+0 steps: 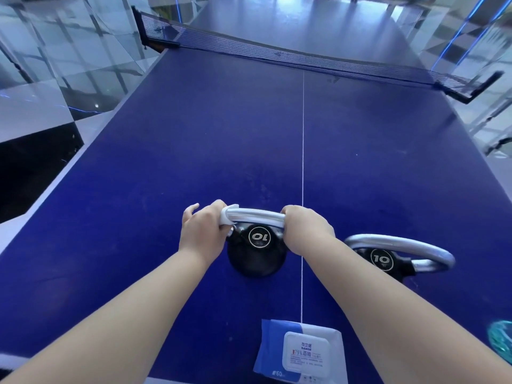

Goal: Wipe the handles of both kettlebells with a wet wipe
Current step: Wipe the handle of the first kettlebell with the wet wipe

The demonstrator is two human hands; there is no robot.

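While your left hand clamps the wet wipe around the upright kettlebell's handle and your right hand grips its other end, the second kettlebell, lying just right of it on the table, looks untouched.

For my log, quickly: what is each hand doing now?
Left hand: closed on wet wipe on handle.
Right hand: closed on handle.

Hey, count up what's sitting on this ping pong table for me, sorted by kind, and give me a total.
Kettlebells: 2, the left kettlebell and the right kettlebell
Wet wipe packs: 1, the wipe pack
Loose wet wipes: 1, the wet wipe wrapped on the left kettlebell's handle
Total: 4
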